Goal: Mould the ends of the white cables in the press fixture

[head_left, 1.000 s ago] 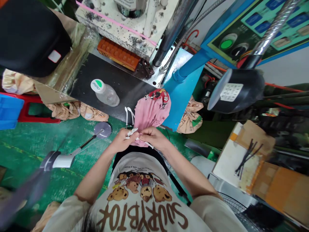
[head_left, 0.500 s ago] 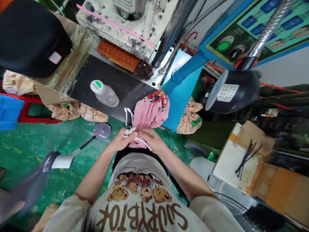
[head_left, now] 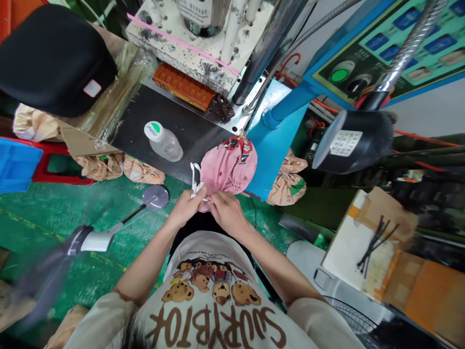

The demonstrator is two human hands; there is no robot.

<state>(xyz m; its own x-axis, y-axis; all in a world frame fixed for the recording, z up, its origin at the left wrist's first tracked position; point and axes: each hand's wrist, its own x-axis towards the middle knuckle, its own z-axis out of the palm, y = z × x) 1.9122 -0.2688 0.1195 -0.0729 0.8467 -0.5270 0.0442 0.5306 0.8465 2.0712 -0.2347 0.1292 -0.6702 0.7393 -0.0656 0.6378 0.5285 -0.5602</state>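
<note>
A gathered pink cloth (head_left: 227, 167) with a red cartoon print lies at the edge of the black work surface, its near end drawn together between my hands. My left hand (head_left: 186, 207) is closed, with thin white strips (head_left: 196, 182) pinched between thumb and fingers and sticking up beyond them. Close beside it, my right hand (head_left: 227, 211) is closed on the near end of the pink cloth. The fingertips of both hands almost meet, and what lies exactly between them is partly hidden. A clear plastic bottle (head_left: 165, 144) with a white and green cap lies left of the cloth.
Behind the black work surface (head_left: 140, 123) stands a machine with an orange block (head_left: 183, 87). A black lamp (head_left: 352, 140) and blue control panel (head_left: 337, 72) are at right. Boxes (head_left: 410, 276) with black strips stand lower right; a fan (head_left: 90, 241) is at left.
My right hand has shifted slightly, and the long white strip that lay across its fingers no longer shows there. The pink cloth looks rounder and more bunched. The whole view has shifted slightly.
</note>
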